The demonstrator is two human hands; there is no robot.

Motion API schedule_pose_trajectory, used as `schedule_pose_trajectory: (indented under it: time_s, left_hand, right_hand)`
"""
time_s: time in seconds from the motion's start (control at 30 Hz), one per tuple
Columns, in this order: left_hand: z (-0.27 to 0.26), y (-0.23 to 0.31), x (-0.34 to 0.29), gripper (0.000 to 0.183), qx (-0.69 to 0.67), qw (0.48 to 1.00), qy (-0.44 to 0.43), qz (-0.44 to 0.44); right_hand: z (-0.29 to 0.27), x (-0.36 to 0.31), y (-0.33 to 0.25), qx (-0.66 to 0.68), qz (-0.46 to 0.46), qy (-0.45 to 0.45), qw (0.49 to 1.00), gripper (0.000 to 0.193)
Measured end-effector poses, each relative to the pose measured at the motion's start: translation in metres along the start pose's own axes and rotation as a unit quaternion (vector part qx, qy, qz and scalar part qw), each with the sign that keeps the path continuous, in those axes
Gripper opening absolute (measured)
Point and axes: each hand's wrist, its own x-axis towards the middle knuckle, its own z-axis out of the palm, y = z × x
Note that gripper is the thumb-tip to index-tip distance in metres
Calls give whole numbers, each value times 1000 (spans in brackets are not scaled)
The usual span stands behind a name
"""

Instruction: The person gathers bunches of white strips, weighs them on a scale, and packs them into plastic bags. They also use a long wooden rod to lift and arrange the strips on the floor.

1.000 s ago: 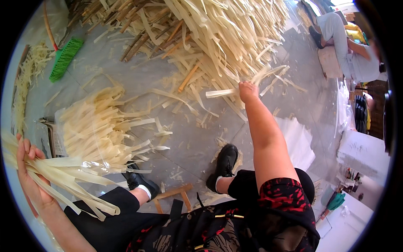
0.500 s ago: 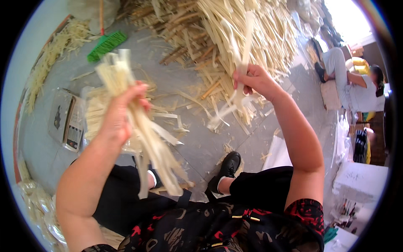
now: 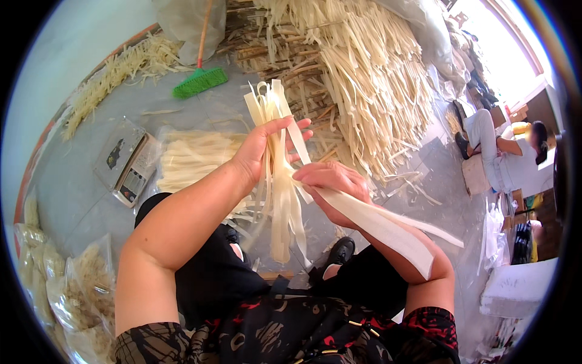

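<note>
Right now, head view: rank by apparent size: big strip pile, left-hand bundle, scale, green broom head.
1. big strip pile
2. left-hand bundle, its nearness likely enlarges it
3. scale
4. green broom head

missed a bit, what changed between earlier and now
The left hand has swung in from the far left, still holding its bundle of strips. The right hand has come back from the pile with pale strips, close beside the left. The green broom stayed put.
</note>
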Motion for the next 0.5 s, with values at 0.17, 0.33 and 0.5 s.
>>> schedule_pose_trajectory:
  time_s: [0.17,0.33,0.5]
  left_hand:
    - [-16,23,5,40,21,995,-4,96]
    - [-29,48,6,20,-45,987,58,140]
    - [-26,54,3,21,-8,984,72,161]
  right_hand:
    - [-8,-9,-12,164,57,36,984,6]
    - [-71,-3,-3,402,179,149,885,16]
    - [-94,5,17,399,136,279,863,22]
